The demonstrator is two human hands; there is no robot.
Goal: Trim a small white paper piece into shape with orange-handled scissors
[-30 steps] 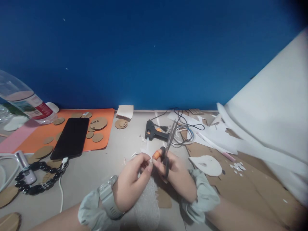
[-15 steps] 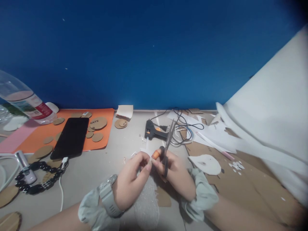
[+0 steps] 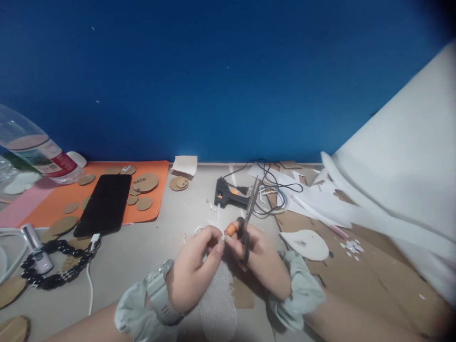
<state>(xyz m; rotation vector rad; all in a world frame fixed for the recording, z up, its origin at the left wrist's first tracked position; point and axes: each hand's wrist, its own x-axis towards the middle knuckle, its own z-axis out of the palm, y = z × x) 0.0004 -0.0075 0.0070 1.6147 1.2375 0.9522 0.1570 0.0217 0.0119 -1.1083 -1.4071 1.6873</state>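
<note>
Gray tbl [image 3: 142, 266] has glue gun [image 3: 228, 195], orange paper [image 3: 72, 194] L, cardbd sheet [image 3: 352, 289] R.

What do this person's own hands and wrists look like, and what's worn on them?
No sleeves show. The left hand has a pale grey-green watch and a gathered pale green wristband. The right hand has a matching band and what looks like an orange finger cover.

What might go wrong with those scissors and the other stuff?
The scissors stick up from the right hand, close to the left hand, so a quick twist might poke it. The glue gun lies nearby; if it's hot, which I can't tell, it might burn. The little white pieces lie loose, so a bump might scatter them.
</note>
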